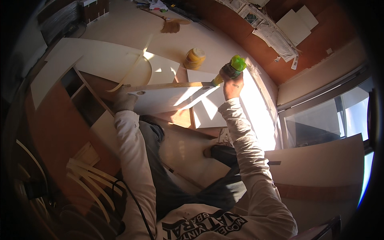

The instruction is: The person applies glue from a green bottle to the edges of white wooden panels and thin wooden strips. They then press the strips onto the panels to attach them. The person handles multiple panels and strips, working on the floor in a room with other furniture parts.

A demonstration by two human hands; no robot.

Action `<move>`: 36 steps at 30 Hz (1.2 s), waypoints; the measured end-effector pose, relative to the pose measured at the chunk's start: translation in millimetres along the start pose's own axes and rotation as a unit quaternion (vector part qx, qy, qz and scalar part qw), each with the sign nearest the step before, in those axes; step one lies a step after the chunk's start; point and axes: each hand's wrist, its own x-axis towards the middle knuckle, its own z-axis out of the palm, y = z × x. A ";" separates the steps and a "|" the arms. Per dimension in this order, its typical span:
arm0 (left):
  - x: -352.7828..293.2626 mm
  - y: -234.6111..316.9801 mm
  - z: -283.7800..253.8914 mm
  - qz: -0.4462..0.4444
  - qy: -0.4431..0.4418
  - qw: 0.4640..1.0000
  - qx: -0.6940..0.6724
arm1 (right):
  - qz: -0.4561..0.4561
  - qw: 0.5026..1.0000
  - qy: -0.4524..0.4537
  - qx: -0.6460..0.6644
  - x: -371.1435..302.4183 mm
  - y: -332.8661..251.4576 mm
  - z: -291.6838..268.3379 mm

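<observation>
While your right hand (233,86) wraps its curled fingers around a green-and-yellow tool (238,63), your left hand (125,101) steadies the far end of a white panel (160,101); that left hand is dim and blurred, so its fingers seem closed on the panel's left end, though you cannot tell how tightly. The panel sits in the middle of the frame, its long pale-brown upper edge running from your left hand toward your right, with a dark round mark near each end; the tool's yellow end lies at the right end of that edge, its green end pointing to the upper right.

Beyond the edge, a yellow jar (195,59) stands in the upper middle, with a gap between it and your right hand; a thin cream strip (135,71) arcs up from beside your left hand; a bundle of cream strips (93,178) fans out at lower left, outside your left sleeve. Behind the panel lies a white board (210,106), crossed by sunlight; pale floor (182,146) shows between your legs; a large pale sheet (316,158) borders your right sleeve at lower right.
</observation>
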 end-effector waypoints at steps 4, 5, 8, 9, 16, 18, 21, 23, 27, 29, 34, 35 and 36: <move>4.7 -3.8 3.0 0.000 0.003 0.999 0.034 | 0.032 0.996 -0.048 0.068 -21.4 -38.4 35.8; 1.4 2.8 4.0 -0.004 0.004 0.999 0.039 | 0.029 0.992 -0.079 0.092 -27.3 -46.2 44.3; -0.4 -1.7 0.5 0.015 0.008 1.000 0.005 | -0.001 0.982 -0.148 0.114 -50.3 -77.3 70.3; -2.5 0.5 0.5 0.021 0.012 1.000 0.020 | -0.023 0.985 -0.146 0.092 -56.3 -90.9 75.6; 1.6 -2.4 6.4 0.006 -0.006 0.999 0.052 | -0.006 0.993 -0.104 0.053 -41.0 -72.9 56.2; -12.8 17.8 -1.5 -0.011 -0.026 0.998 0.051 | -0.002 0.993 -0.081 0.082 -31.4 -56.7 48.5; -14.3 22.5 -7.8 0.005 -0.013 0.998 0.069 | 0.016 0.986 -0.108 0.123 -37.3 -64.8 62.3; 4.8 -4.5 2.6 0.011 -0.013 0.998 0.062 | 0.015 0.978 -0.133 0.161 -49.9 -77.7 83.1; -3.6 -0.8 10.1 0.033 0.022 0.999 0.010 | -0.039 0.976 -0.173 0.127 -75.0 -108.9 111.0; 5.0 -10.7 6.4 0.011 0.004 0.999 -0.041 | -0.050 0.975 -0.187 0.108 -85.8 -118.2 120.0; 7.6 -17.5 5.6 0.030 0.010 0.999 -0.027 | -0.036 0.978 -0.168 0.121 -71.5 -97.6 85.5; 13.5 -25.5 5.8 0.033 0.018 0.998 -0.041 | -0.015 0.977 -0.167 0.133 -62.7 -91.9 73.0; 12.1 -22.1 10.3 0.023 0.008 0.999 -0.036 | -0.013 0.984 -0.148 0.096 -50.1 -75.3 56.7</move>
